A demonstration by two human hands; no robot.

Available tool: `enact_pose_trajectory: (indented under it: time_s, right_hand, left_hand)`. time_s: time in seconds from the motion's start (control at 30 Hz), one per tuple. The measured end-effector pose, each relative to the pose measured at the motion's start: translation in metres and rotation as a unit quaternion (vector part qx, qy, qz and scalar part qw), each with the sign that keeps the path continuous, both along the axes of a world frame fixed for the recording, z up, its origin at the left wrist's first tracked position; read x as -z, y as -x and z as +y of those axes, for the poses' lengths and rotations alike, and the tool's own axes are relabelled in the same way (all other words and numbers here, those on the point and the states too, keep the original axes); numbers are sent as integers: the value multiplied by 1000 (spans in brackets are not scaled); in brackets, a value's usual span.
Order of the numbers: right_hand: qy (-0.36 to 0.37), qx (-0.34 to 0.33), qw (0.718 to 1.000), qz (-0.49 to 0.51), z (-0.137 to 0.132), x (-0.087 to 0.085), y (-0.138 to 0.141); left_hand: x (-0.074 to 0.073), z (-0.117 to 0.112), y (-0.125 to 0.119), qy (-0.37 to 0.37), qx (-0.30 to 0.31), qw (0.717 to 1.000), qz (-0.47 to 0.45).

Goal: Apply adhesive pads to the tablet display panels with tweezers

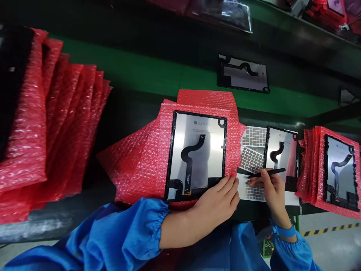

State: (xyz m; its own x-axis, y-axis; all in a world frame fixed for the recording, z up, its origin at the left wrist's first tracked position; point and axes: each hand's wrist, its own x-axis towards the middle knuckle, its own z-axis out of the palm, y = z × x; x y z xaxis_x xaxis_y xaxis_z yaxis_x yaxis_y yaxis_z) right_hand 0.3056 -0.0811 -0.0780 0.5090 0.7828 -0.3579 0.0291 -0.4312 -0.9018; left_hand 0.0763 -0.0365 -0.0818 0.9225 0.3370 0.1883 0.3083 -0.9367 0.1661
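Observation:
A tablet screen panel [197, 150] lies back-up on a pile of red bubble-wrap bags [141, 158], its black flex cable curling down the middle. My left hand [218, 199] rests at the panel's lower right corner, fingers together on the edge of a white sticker sheet [252, 160]. My right hand [267, 186] pinches black tweezers [266, 173] over the grid of small stickers on that sheet. A second panel [282, 154] lies just right of the sheets.
Tall stacks of red bubble-wrap bags [42, 124] stand at the left. Another panel on red wrap [340, 173] sits at the far right. A further panel [242, 73] lies on the green conveyor belt [141, 75] behind. The floor shows below right.

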Motion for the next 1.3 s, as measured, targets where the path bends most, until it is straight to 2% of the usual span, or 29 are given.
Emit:
enact_pose_trajectory:
  time_s: [0.07,0.2,0.27,0.33,0.47,0.57,0.67,0.8,0.93,1.1,1.3]
  right_hand:
    - [-1,11,1000,7,0,-1,-1]
    - [-34,23,999,24,6,-6,3]
    - [-65,20,997,29,18,-11,13]
    - [-96,4,995,42,37,-19,32]
    - [-124,-72,987,71,89,-41,90]
    - [-132,-128,979,84,126,-51,133]
    - [-115,-162,976,84,153,-50,159]
    - [-90,-172,980,50,170,-38,165]
    - [-80,-173,981,27,172,-31,162]
    - [-76,-181,980,13,168,-28,162]
    - [-80,-179,981,-4,168,-30,165]
  left_hand:
    - [-12,4,6,6,17,1000,-5]
    - [-53,18,30,39,43,998,-15]
    - [-69,27,44,56,14,998,16]
    - [-75,37,57,54,-41,996,66]
    - [-65,58,71,16,-145,980,138]
    - [-55,69,74,43,-154,974,159]
    - [-53,76,73,72,-139,973,170]
    - [-57,83,75,77,-142,976,147]
    - [-55,89,77,89,-146,979,110]
    - [-52,93,81,103,-136,983,72]
    - [-59,99,82,104,-130,983,77]
